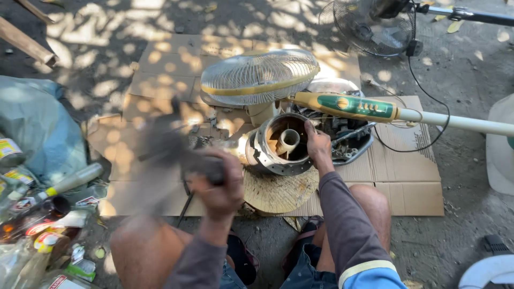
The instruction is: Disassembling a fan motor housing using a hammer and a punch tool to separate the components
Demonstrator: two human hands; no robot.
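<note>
Seated on the ground, a person's left hand [219, 184] is clenched round a motion-blurred hammer [166, 150], while the right hand [318, 147] grips the rim of a round metal motor casing [278, 145] on a wooden block [278, 190]. The casing looks partly stripped, still unopened.

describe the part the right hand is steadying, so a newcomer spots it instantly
Start at the flattened cardboard on the ground, then find the round wooden block at its near edge. On it sits a metal drum with a pale hollow tube at its centre, the right hand gripping its rim. Unlike the wire fan cage behind, it is solid and cup-shaped.
</note>
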